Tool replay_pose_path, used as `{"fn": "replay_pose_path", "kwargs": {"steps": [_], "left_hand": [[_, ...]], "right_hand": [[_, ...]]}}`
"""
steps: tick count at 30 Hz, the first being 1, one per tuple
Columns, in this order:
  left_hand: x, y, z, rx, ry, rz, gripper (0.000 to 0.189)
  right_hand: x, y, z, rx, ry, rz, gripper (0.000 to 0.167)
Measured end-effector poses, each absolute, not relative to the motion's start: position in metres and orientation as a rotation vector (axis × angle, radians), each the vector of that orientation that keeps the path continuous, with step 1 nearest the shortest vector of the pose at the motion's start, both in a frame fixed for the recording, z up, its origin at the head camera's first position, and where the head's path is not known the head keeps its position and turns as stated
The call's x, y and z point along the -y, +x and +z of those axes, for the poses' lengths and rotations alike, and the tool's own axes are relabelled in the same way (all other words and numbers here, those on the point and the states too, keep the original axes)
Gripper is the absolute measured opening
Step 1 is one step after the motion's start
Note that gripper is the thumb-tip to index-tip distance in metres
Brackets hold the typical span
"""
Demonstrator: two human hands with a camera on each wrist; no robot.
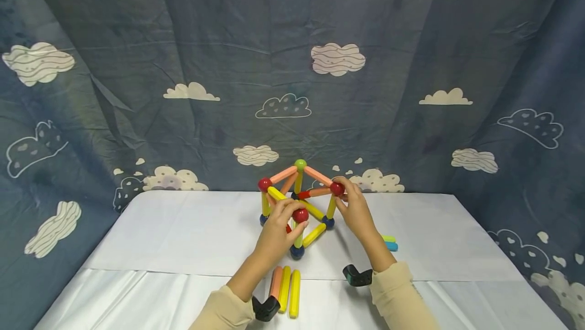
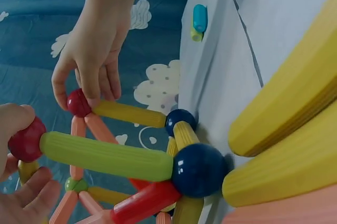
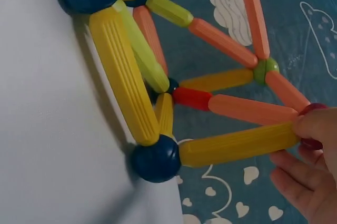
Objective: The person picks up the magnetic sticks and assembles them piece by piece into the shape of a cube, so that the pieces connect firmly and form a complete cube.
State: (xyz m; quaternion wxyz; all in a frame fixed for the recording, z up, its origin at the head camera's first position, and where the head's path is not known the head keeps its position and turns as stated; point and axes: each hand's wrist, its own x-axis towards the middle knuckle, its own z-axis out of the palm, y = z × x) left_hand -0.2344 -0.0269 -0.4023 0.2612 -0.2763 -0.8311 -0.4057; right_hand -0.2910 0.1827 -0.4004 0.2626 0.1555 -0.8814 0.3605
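Note:
A frame of coloured rods and balls stands on the white table, with dark blue balls at its base and a green ball on top. My left hand pinches the front red ball, which sits atop a light green rod. At the right upper corner, my right hand grips another red ball, where an orange rod and a yellow rod meet. The third red ball, at the left corner, is untouched. A red rod slants inside the frame.
Two loose yellow rods and an orange rod lie near my left wrist. A blue rod and a green rod lie beyond my right forearm. A cloud-patterned curtain hangs behind the white table.

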Motion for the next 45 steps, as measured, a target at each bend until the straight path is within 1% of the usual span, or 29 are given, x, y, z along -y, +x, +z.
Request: {"fn": "replay_pose_path", "kwargs": {"steps": [5,11,15,17,22,25,30,37,41,45], "left_hand": [[0.034,-0.238,-0.405,2.212,-0.696,-1.276,0.032],[0.048,-0.244,-0.406,2.123,-0.629,-1.396,0.031],[0.06,-0.247,-0.408,2.068,-0.668,-1.528,0.029],[0.065,-0.245,-0.407,2.058,-0.702,-1.577,0.031],[0.074,-0.233,-0.393,2.058,-0.752,-1.623,0.035],[0.08,-0.227,-0.385,2.075,-0.759,-1.613,0.034],[0.086,-0.228,-0.385,2.092,-0.79,-1.619,0.033],[0.089,-0.229,-0.386,2.12,-0.794,-1.674,0.034],[0.089,-0.229,-0.386,2.133,-0.795,-1.686,0.034],[0.09,-0.228,-0.385,2.14,-0.792,-1.684,0.034]], "right_hand": [[-0.183,-0.284,-0.403,2.385,0.429,1.042,0.045],[-0.177,-0.268,-0.407,2.348,0.431,1.084,0.046],[-0.171,-0.256,-0.409,2.331,0.443,1.061,0.046],[-0.168,-0.25,-0.41,2.322,0.441,1.052,0.046],[-0.158,-0.237,-0.411,2.302,0.451,1.04,0.046],[-0.154,-0.231,-0.411,2.309,0.46,1.017,0.049],[-0.153,-0.226,-0.412,2.325,0.466,0.992,0.051],[-0.158,-0.21,-0.414,2.323,0.44,1.017,0.063],[-0.158,-0.195,-0.42,2.279,0.528,1.05,0.064],[-0.153,-0.185,-0.431,2.348,0.741,1.144,0.053]]}}
